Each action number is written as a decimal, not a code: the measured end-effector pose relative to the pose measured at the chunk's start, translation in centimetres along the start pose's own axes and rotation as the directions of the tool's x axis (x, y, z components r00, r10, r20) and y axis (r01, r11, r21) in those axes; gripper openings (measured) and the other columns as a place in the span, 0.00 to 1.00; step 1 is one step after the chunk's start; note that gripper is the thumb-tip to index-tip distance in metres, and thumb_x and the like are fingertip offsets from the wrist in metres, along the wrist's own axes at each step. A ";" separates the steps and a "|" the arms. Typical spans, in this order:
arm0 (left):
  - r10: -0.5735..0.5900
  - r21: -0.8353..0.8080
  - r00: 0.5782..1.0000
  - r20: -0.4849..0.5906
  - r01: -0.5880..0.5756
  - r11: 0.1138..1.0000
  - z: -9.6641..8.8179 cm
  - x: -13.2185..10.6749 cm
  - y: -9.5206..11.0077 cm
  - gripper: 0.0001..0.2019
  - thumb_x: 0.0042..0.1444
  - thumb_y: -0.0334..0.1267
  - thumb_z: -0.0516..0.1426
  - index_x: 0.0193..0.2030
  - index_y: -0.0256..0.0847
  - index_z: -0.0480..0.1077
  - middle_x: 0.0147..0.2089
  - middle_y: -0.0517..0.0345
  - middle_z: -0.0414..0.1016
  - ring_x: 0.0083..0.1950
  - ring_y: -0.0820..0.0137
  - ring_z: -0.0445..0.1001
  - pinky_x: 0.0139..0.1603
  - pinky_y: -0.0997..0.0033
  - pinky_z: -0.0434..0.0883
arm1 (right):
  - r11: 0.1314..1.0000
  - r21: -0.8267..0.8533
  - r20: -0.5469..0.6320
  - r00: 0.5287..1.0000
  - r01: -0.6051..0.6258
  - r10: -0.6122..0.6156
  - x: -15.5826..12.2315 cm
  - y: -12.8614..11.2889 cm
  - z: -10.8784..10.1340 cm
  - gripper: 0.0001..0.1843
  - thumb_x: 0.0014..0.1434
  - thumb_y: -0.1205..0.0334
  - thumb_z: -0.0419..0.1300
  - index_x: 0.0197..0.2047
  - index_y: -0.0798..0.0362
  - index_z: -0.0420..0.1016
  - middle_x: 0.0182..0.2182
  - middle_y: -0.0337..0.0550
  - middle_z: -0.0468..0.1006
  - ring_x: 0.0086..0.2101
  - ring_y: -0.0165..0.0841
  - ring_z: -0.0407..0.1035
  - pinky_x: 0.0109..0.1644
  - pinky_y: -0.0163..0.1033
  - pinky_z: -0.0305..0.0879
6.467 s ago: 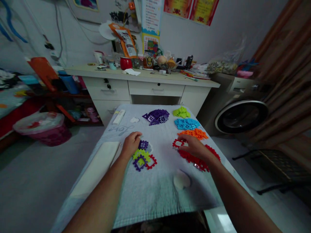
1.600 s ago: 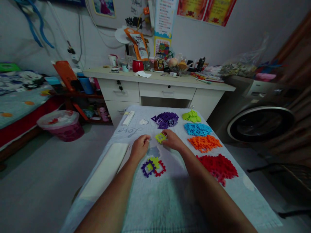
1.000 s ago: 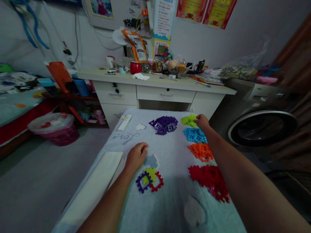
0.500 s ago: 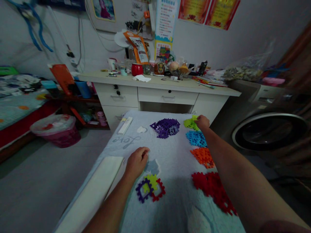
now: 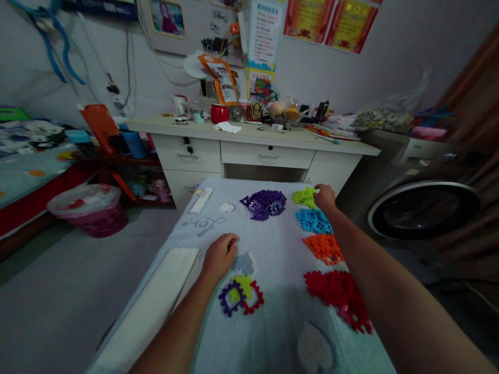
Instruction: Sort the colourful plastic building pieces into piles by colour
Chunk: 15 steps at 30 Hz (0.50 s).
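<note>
My right hand (image 5: 325, 196) reaches to the far right of the cloth-covered table (image 5: 273, 322) and its curled fingers touch the lime-green pile of interlocking tiles (image 5: 303, 197); whether it grips one I cannot tell. My left hand (image 5: 220, 254) rests on the cloth with fingers curled, just above a joined cluster of purple, green and red tiles (image 5: 240, 296). Along the right side lie a blue pile (image 5: 313, 220), an orange pile (image 5: 323, 247) and a red pile (image 5: 337, 295). A purple pile (image 5: 263, 203) sits at the far middle.
A long white strip (image 5: 146, 311) lies along the table's left edge, a small white stick (image 5: 200, 201) at the far left. Beyond stands a cluttered white desk (image 5: 253, 150), a washing machine (image 5: 421, 208) on the right, a pink bin (image 5: 88, 208) on the left.
Since 1.6 s ago my right hand left the middle, where it held a green tile, and reached out to the green pile. My left hand has stayed put.
</note>
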<state>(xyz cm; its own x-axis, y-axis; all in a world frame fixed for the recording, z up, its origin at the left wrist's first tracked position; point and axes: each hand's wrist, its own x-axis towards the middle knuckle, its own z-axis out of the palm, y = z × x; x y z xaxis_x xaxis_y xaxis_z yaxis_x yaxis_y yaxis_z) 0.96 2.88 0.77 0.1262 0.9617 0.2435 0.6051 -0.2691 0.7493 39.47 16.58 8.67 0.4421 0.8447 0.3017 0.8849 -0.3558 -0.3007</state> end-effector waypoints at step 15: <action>0.011 -0.041 1.000 -0.005 -0.011 0.999 0.1 -0.2 -0.5 0.12 0.55 0.36 0.51 0.41 0.41 0.73 0.40 0.54 0.79 0.42 0.66 0.76 0.47 0.66 0.72 | 0.976 0.052 0.260 0.941 0.212 -0.218 -1.9 -0.6 1.1 0.13 0.51 0.71 0.61 0.38 0.49 0.82 0.42 0.44 0.82 0.44 0.35 0.74 0.51 0.36 0.66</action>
<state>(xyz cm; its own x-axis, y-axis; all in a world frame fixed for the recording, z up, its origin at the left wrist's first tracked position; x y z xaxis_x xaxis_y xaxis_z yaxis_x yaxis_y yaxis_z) 0.75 2.83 0.29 0.1290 0.9583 0.2548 0.5707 -0.2819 0.7712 37.95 15.57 7.30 0.1850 0.9760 0.1144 0.9495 -0.1475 -0.2769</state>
